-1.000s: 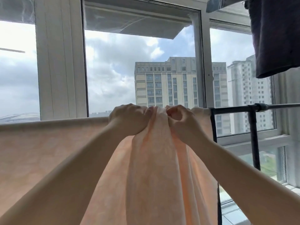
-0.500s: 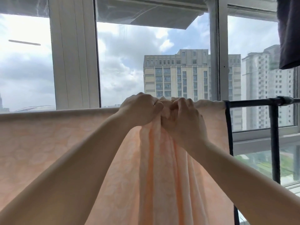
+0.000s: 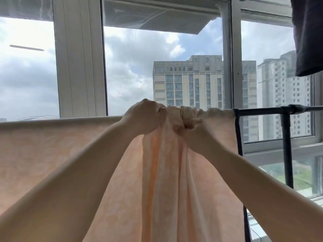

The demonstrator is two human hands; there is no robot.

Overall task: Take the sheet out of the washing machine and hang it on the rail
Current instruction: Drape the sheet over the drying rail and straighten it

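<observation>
While both hands (image 3: 148, 117) grip it, sheet (image 3: 52, 145) hangs lengthwise along rail (image 3: 262, 110).

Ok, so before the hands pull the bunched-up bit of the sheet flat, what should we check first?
1. Sheet is over the rail: ok, it hangs down from the top.
2. Left hand grips the bunch: ok, fingers curled round the cloth.
3. Right hand grips the bunch: ok, pinching the folds beside the left hand.
4. Room on the rail to spread rightward: ok, bare black rail shows past the sheet's edge.
5. Left part already flat: ok, it hangs smooth.
6. Bottom of the sheet off the floor: cannot tell, it runs out of view.
7. Dark garment hanging above stays out of the way: ok, apart from the sheet.
</observation>
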